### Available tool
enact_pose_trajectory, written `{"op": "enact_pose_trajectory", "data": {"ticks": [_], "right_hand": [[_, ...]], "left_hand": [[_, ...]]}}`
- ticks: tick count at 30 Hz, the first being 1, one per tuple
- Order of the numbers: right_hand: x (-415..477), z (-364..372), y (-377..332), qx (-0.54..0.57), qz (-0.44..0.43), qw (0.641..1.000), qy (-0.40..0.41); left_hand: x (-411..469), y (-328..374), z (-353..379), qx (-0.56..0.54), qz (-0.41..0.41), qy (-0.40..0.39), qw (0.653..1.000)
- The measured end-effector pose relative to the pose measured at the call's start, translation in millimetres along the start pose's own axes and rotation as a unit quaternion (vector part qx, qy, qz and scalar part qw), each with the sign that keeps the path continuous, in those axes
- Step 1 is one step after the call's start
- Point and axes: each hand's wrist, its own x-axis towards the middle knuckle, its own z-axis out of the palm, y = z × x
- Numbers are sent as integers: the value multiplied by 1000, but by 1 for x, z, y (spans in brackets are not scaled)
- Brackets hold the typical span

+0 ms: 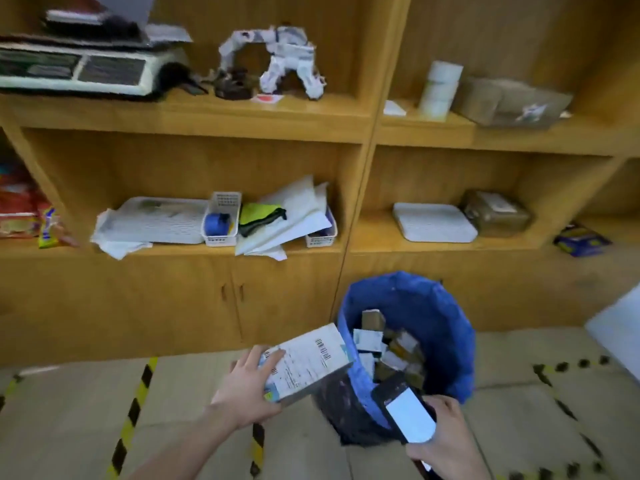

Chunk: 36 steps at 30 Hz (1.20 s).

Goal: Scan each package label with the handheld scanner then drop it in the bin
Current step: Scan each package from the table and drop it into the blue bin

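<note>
My left hand (247,389) grips a white box package (311,365) by its near end, label and barcodes facing up, tilted just left of the bin's rim. The bin (446,327) is a dark basket lined with a blue bag and holds several small boxes. My right hand (446,441) holds the handheld scanner (405,408), a black phone-like device with a lit white screen, over the bin's near edge, to the right of the package.
A wooden shelf unit (360,140) fills the background, with a scale (79,69), papers, white baskets (221,225), tape rolls (440,90) and wrapped parcels (495,213) on it. Cupboard doors stand below. Yellow-black tape (135,410) runs across the tiled floor.
</note>
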Motion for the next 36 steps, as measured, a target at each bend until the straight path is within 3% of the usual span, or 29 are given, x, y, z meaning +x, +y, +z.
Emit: {"op": "enact_pose_trajectory", "data": {"ticks": [6,9,12,20,30,36], "right_hand": [[38,-27,27,-12,55,998,-16],[68,-42,42,-20,92,995,23],[100,-54,58,-9,106,993,47],[220,-71,140,95,199,975,-2],[358,10,230,150,226,961,57],[396,80,278,178,223,958,26]], "left_hand": [[111,56,12,-10,63,-51,997],[152,82,25,-9,79,-73,994],[188,105,43,-15,74,-89,993],[285,182,99,-78,-13,-107,991],[395,256,239,-75,-105,-129,983],[446,267,333,-56,-135,-175,974]]}}
